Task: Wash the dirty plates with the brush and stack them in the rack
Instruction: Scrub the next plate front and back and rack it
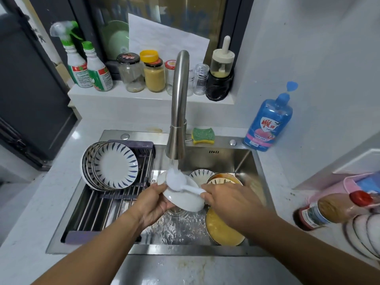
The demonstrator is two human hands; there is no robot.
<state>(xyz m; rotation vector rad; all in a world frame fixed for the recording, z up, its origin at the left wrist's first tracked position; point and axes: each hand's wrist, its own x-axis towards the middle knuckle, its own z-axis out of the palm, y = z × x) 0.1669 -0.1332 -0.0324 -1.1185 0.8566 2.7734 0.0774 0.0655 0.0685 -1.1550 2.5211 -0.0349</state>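
Observation:
Over the sink, my left hand (153,199) grips a white plate (186,199) by its left edge, underside up and tilted. My right hand (225,199) holds a white brush (177,181) by its handle, with the brush head pressed on the plate under the running water from the faucet (178,103). Three blue-patterned plates (115,166) lean upright in the rack (107,210) on the sink's left side. Dirty dishes lie in the basin at the right: a patterned plate (200,174), an orange-stained plate (223,178) and a yellow-smeared plate (223,230).
A green-yellow sponge (203,136) sits on the sink rim (185,250) behind the faucet. A blue detergent bottle (268,122) stands at the back right. Jars and spray bottles (88,64) line the sill. A sauce bottle (333,208) and stacked plates (364,235) lie on the right counter.

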